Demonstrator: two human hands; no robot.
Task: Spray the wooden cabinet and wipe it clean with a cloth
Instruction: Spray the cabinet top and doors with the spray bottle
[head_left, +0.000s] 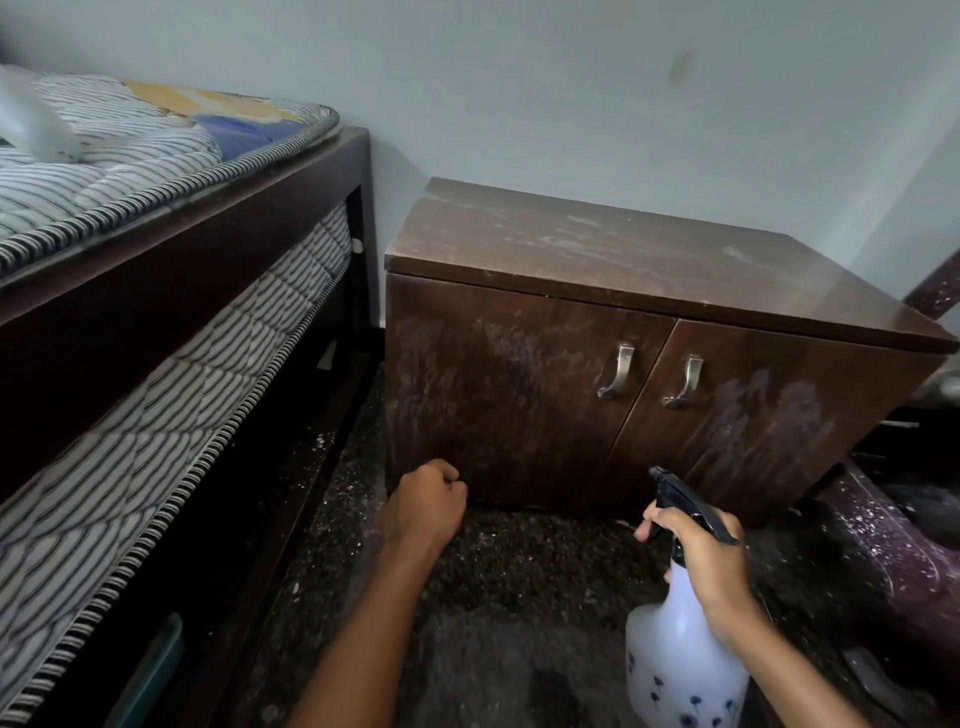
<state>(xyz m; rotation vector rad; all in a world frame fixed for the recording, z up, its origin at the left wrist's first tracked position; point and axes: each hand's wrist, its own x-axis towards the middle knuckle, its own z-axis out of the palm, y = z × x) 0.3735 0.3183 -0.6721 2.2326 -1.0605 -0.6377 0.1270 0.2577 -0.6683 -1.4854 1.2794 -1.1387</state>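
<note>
A low dark wooden cabinet (623, 332) stands against the wall, with two doors, two metal handles and pale dusty smears on its top and front. My right hand (704, 561) grips the neck of a white spray bottle (680, 670) with a black trigger head, its nozzle aimed toward the right door. My left hand (428, 501) is curled into a loose fist near the bottom edge of the left door, holding nothing. No cloth is in view.
A bed (156, 291) with a dark wooden frame and striped mattresses fills the left side, close to the cabinet. The floor (519, 571) is dark and speckled. A dark purple speckled ledge (893, 551) runs along the right.
</note>
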